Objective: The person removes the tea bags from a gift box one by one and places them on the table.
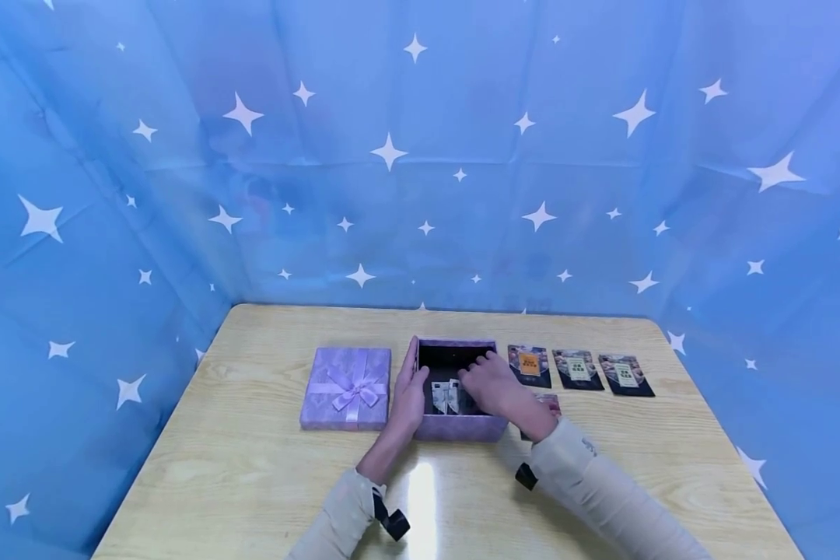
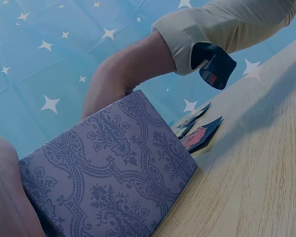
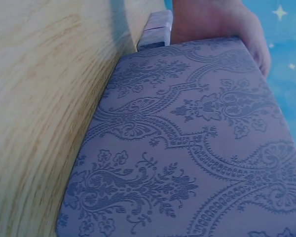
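An uncovered purple gift box (image 1: 460, 428) with a dark interior sits on the table in the head view. Its sides carry a raised floral pattern. My left hand (image 1: 407, 393) holds the box's left side, fingers along the outside and thumb over the rim. My right hand (image 1: 493, 385) reaches in over the right rim, fingers bent down at the inside. I cannot tell whether those fingers hold anything. Left of them, small pale grey-and-white pieces (image 1: 445, 397) lie inside the box. In both wrist views the patterned outer wall (image 2: 108, 163) hides the box's contents.
The purple lid (image 1: 322, 416) with its ribbon bow lies left of the box. Three dark flat packets, one with an orange label (image 1: 530, 364), form a row at right. Another packet with a reddish top (image 1: 550, 401) is partly behind my right forearm. A blue starry curtain (image 1: 420, 194) backs the table.
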`<act>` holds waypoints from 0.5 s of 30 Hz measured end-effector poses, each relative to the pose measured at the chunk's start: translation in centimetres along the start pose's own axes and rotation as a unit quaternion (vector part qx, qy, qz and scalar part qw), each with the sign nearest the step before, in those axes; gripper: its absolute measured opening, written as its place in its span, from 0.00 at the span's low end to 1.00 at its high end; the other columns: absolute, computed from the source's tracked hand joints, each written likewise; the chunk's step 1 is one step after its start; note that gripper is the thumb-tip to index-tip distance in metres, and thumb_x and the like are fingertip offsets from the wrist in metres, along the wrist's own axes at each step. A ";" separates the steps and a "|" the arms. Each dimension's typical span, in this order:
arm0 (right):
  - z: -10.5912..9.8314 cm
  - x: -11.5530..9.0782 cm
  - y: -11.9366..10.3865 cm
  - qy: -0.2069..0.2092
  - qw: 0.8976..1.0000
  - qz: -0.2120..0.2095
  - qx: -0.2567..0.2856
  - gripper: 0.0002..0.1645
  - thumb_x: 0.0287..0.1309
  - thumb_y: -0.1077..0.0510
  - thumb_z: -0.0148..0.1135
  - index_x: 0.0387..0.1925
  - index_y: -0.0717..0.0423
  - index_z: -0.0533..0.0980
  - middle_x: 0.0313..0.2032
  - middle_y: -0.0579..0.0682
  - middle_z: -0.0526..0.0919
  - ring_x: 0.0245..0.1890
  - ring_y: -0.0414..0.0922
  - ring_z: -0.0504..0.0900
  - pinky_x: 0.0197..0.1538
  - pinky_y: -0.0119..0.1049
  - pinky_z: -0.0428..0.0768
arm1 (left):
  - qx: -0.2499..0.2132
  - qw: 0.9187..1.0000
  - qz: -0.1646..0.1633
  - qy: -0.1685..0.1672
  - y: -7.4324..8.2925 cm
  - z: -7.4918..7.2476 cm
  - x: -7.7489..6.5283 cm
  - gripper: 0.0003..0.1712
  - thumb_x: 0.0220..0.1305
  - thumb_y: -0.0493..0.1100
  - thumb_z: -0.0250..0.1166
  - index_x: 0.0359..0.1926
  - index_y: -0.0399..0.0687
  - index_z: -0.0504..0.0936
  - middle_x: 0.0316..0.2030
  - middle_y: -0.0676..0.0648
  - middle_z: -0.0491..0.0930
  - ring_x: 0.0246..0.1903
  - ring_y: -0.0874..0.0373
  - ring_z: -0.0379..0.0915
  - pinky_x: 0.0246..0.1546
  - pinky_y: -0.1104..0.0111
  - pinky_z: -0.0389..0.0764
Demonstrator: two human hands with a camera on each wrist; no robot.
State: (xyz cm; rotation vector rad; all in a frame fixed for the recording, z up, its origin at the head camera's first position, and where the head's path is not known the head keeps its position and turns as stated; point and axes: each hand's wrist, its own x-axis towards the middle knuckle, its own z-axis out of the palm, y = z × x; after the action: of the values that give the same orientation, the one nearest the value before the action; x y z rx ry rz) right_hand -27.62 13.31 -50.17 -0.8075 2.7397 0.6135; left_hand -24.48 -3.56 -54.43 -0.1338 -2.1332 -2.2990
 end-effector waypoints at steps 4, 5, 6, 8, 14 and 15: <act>0.0 -0.5 0.1 0.031 0.999 -0.004 0.026 0.17 0.64 0.56 0.73 0.54 0.50 0.82 0.45 0.49 0.89 0.49 0.50 0.84 0.53 0.47 0.79 | -0.002 1.000 0.003 -0.002 -0.3 0.2 -0.2 0.35 0.83 0.39 0.43 0.85 0.58 0.47 0.84 0.53 0.44 0.82 0.49 0.36 0.81 0.51 0.42; 0.0 -0.7 0.2 0.044 0.998 -0.009 0.040 0.15 0.64 0.58 0.73 0.51 0.50 0.83 0.40 0.49 0.88 0.44 0.49 0.85 0.50 0.46 0.79 | -0.002 1.000 0.004 -0.001 -0.3 0.2 -0.2 0.35 0.83 0.39 0.43 0.85 0.58 0.47 0.84 0.53 0.44 0.82 0.49 0.36 0.81 0.51 0.42; 0.0 -0.9 0.3 0.056 0.997 -0.016 0.058 0.14 0.63 0.59 0.73 0.50 0.50 0.83 0.35 0.48 0.88 0.39 0.48 0.85 0.48 0.45 0.79 | -0.005 1.000 0.003 -0.002 -0.4 0.3 -0.2 0.35 0.83 0.38 0.43 0.85 0.58 0.47 0.84 0.53 0.44 0.82 0.49 0.36 0.81 0.51 0.42; 0.0 -1.3 0.7 0.084 0.990 -0.039 0.106 0.13 0.63 0.61 0.74 0.48 0.50 0.82 0.25 0.45 0.82 0.28 0.44 0.81 0.42 0.44 0.80 | -0.009 1.000 0.003 -0.002 -0.4 0.3 -0.2 0.36 0.83 0.38 0.43 0.85 0.58 0.47 0.84 0.52 0.44 0.82 0.49 0.36 0.81 0.50 0.41; -0.1 -2.7 2.2 0.138 0.940 -0.135 0.283 0.17 0.65 0.60 0.72 0.54 0.57 0.81 0.27 0.43 0.82 0.21 0.34 0.75 0.32 0.35 0.80 | -0.009 1.000 0.004 -0.002 -0.4 0.2 -0.1 0.35 0.83 0.38 0.42 0.85 0.58 0.47 0.84 0.51 0.44 0.82 0.48 0.36 0.81 0.49 0.41; -0.1 -3.0 2.5 0.142 0.932 -0.142 0.301 0.18 0.66 0.59 0.71 0.55 0.57 0.81 0.31 0.43 0.84 0.23 0.33 0.77 0.34 0.34 0.81 | -0.006 1.000 0.005 -0.003 -0.4 0.2 -0.1 0.35 0.83 0.39 0.42 0.85 0.58 0.47 0.84 0.51 0.44 0.82 0.48 0.36 0.81 0.49 0.42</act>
State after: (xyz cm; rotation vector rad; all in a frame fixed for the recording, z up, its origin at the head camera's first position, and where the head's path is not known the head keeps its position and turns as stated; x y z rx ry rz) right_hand -26.54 16.52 -48.28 -1.1496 2.7123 -0.4200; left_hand -24.38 -3.38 -54.82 -0.1501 -2.1178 -2.3089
